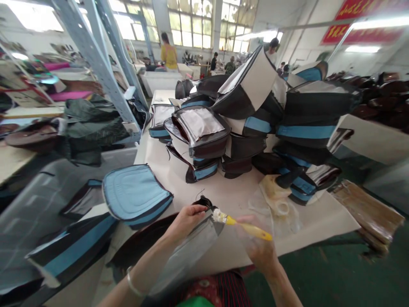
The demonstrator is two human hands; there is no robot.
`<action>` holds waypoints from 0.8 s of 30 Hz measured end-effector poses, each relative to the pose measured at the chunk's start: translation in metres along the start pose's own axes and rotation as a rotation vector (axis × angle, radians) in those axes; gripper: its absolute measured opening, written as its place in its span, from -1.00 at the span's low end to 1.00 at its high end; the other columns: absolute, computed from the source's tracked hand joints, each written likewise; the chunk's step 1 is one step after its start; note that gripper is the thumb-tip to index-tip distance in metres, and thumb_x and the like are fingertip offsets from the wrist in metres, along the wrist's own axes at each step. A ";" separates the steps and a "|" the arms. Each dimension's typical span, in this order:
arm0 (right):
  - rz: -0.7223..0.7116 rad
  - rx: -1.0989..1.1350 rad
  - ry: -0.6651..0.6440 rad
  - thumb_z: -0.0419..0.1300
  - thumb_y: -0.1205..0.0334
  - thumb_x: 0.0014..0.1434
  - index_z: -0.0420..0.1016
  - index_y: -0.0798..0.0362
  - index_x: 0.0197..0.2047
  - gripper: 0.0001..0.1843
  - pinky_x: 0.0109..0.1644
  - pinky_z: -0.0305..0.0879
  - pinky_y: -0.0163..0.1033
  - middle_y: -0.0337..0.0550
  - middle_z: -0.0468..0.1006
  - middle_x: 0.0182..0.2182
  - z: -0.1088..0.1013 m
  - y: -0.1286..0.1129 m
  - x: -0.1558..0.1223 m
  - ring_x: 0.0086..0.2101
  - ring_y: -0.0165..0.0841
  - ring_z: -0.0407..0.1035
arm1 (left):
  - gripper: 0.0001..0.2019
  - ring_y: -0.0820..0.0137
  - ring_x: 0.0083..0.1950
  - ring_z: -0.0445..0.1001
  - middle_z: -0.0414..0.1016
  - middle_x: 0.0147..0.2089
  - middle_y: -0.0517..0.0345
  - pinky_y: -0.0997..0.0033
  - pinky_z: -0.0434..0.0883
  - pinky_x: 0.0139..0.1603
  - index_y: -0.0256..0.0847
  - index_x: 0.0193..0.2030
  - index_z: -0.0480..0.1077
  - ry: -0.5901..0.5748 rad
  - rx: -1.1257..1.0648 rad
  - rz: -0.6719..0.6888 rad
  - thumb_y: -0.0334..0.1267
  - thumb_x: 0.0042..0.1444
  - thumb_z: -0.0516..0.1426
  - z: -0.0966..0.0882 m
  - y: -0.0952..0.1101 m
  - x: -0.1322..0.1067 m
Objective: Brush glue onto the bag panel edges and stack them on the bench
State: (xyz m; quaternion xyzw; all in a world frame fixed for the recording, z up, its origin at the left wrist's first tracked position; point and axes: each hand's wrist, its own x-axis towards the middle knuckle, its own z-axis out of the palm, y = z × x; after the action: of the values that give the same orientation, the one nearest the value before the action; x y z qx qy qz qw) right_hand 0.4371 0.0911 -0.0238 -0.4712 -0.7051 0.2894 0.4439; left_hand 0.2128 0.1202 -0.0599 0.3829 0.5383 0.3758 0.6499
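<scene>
Silver-grey panel (187, 256): black binding along the upper edge, raised in front of the body over a white-topped table (315, 226), not resting flat on it.

Left hand (187, 221): clenched, fingers wrapped over the panel's bound upper edge; thin pale bangle (131, 281) around the wrist.

Right hand (260, 251): blurred but closed, grasping the brush by its handle, just beside the panel.

Yellow-handled brush (246, 226): tilted toward the left hand, bristles clotted with white paste and touching the panel's black binding.

Dark brown panel (143, 238): directly beneath the left forearm, at the table's near edge.

Light-blue padded panel (136, 196): black-edged, lying just beyond the left hand.

Black-and-blue padded panels (255, 125): heaped in tilted stacks across the middle of the table, some showing silver-grey faces.

Clear plastic sheet (275, 213): crumpled, tan-stained, near the right hand and against the foot of the stacks.

Brown sheets (367, 211): piled just past the table's right edge.

Background: co-worker in a yellow top (168, 55) standing at a far table; grey steel rack (96, 64) at left; red banner (361, 32) high on the wall.
</scene>
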 end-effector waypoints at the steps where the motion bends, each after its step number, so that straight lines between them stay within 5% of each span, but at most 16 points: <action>1: -0.037 -0.007 -0.032 0.14 0.18 0.27 0.41 0.04 -0.24 -0.89 -0.50 0.30 -0.33 -0.26 0.47 -0.50 0.007 -0.001 0.002 -0.55 -0.40 0.37 | -0.64 0.36 -0.33 0.49 0.61 -0.30 0.07 0.42 0.34 -0.27 -0.32 -0.11 0.54 -0.014 0.013 0.023 -0.11 0.01 0.25 0.000 -0.001 0.000; 7: -0.213 -0.085 0.073 0.10 0.34 0.29 0.42 0.03 -0.18 -0.92 -0.36 0.36 -0.28 -0.19 0.50 -0.42 0.025 -0.007 0.007 -0.46 -0.37 0.42 | -0.68 0.31 -0.28 0.51 0.62 -0.27 0.06 0.35 0.38 -0.17 -0.31 -0.14 0.54 -0.040 0.010 0.019 -0.14 0.03 0.22 0.001 -0.006 -0.001; 15: -0.312 -0.126 0.103 0.09 0.43 0.26 0.43 0.03 -0.16 -0.84 -0.35 0.39 -0.25 -0.15 0.50 -0.41 0.009 -0.019 0.002 -0.43 -0.32 0.44 | -0.77 0.45 -0.45 0.36 0.49 -0.45 0.20 0.47 0.24 -0.37 -0.30 -0.27 0.48 -0.053 0.063 0.061 -0.21 -0.06 0.24 0.014 0.018 -0.002; 19: -0.224 -0.149 0.382 0.17 0.37 0.23 0.45 0.01 -0.16 -0.88 -0.31 0.41 -0.24 -0.17 0.51 -0.38 -0.016 -0.037 -0.002 -0.41 -0.33 0.44 | -0.78 0.51 -0.48 0.26 0.39 -0.50 0.26 0.51 0.13 -0.42 -0.30 -0.31 0.44 -0.276 0.140 0.092 -0.19 -0.04 0.25 0.019 0.051 0.000; 24: 0.031 0.162 0.575 0.16 0.25 0.28 0.42 0.03 -0.22 -0.95 -0.48 0.28 -0.33 -0.28 0.42 -0.52 -0.041 -0.050 -0.014 -0.57 -0.44 0.29 | -0.71 0.45 -0.37 0.33 0.47 -0.35 0.16 0.48 0.23 -0.31 -0.28 -0.20 0.49 -0.579 0.217 0.103 -0.08 0.08 0.19 0.019 0.079 -0.010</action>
State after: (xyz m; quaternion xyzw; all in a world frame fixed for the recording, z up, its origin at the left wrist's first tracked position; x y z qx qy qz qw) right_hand 0.4562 0.0583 0.0302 -0.5073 -0.5178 0.2061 0.6573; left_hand 0.2240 0.1434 0.0180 0.5681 0.3479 0.2240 0.7114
